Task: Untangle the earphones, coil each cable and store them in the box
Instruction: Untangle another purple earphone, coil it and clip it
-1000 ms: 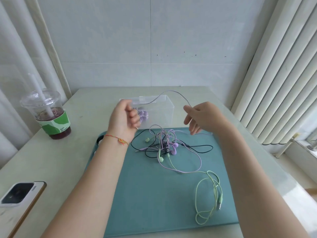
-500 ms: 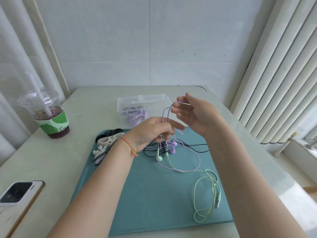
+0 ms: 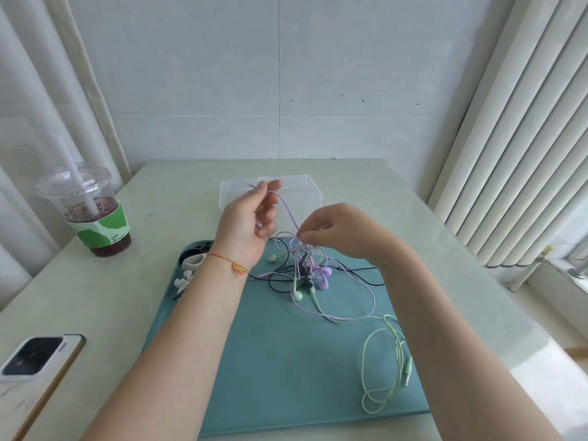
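Observation:
A tangle of purple, green and black earphones (image 3: 307, 270) lies on the teal mat (image 3: 286, 361). My left hand (image 3: 251, 219) is raised in front of the clear plastic box (image 3: 315, 189) and pinches the purple cable (image 3: 286, 208) near its end. My right hand (image 3: 331, 230) pinches the same purple cable lower down, just above the tangle. The cable runs taut between both hands. A green cable (image 3: 385, 361) with its jack trails loosely toward the mat's right front corner.
An iced drink cup (image 3: 92, 214) with a straw stands at the left. A phone (image 3: 35, 367) lies at the front left table edge. White and black earphone cases (image 3: 191, 265) sit at the mat's left rear corner. Blinds hang on the right.
My left hand has risen from the tangle toward the box, drawing the purple cable up. My right hand has dropped from above down onto the tangle and now pinches the cable there.

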Demonstrator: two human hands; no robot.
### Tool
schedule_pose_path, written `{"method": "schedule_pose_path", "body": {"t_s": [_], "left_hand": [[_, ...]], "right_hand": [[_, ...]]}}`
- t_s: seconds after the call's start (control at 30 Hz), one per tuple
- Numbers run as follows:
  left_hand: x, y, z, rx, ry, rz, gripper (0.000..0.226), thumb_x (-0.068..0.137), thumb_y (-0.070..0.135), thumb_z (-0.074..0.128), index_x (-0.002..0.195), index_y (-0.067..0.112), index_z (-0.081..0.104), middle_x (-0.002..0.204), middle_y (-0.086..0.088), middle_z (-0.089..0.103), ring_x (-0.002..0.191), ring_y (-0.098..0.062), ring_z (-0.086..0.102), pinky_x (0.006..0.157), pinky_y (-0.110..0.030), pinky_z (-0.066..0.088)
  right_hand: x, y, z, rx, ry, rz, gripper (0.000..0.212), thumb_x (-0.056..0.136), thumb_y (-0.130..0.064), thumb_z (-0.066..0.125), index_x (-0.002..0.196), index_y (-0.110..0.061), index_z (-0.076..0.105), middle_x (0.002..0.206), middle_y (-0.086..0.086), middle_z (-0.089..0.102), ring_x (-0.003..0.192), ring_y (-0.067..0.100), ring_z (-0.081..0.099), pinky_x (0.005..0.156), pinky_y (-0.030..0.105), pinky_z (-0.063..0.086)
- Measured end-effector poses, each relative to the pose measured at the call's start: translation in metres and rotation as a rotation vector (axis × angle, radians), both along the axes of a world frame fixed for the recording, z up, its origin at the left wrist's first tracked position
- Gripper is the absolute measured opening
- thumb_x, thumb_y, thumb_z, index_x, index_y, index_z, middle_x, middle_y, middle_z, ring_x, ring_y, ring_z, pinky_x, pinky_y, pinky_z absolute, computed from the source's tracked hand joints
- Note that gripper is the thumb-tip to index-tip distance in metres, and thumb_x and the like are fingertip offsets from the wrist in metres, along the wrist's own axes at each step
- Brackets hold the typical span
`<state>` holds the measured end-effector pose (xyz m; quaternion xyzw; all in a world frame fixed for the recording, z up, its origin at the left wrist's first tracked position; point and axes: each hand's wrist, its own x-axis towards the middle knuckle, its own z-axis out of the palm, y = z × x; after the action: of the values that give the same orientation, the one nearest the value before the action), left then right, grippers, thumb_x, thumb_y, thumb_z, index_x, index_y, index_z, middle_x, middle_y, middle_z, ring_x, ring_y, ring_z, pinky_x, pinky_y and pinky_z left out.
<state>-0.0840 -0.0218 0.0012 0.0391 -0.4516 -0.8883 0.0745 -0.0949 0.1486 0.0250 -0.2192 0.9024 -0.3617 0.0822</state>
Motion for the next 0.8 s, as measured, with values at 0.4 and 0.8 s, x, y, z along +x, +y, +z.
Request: {"method": "schedule_pose_path", "body": {"t_s": [0.4, 0.8], "left_hand": [[0.003, 0.007, -0.001, -0.372, -0.013, 0.038, 0.022, 0.082, 0.023, 0.071, 0.097, 0.007, 0.069, 0.066, 0.002, 0.056, 0.048, -0.007, 0.037, 0.037, -0.016, 0.018], [0.013, 0.033, -0.008, -0.888, -0.003, -0.163, 0.02, 0.084, 0.029, 0.074, 0.096, 0.013, 0.077, 0.061, 0.011, 0.061, 0.046, 0.001, 0.045, 0.049, -0.012, 0.034]], "right_hand": [[-0.004, 0.007, 0.013, -0.565, 0.081, -0.214, 0.005, 0.089, 0.002, 0.061, 0.087, -0.002, 0.064, 0.069, 0.011, 0.069, 0.057, 0.023, 0.065, 0.059, 0.036, 0.059], [0.001, 0.007, 0.023, -1.074, -0.074, -0.38, 0.01, 0.093, -0.004, 0.06, 0.096, 0.004, 0.063, 0.082, 0.018, 0.071, 0.07, 0.03, 0.073, 0.063, 0.03, 0.06]]}}
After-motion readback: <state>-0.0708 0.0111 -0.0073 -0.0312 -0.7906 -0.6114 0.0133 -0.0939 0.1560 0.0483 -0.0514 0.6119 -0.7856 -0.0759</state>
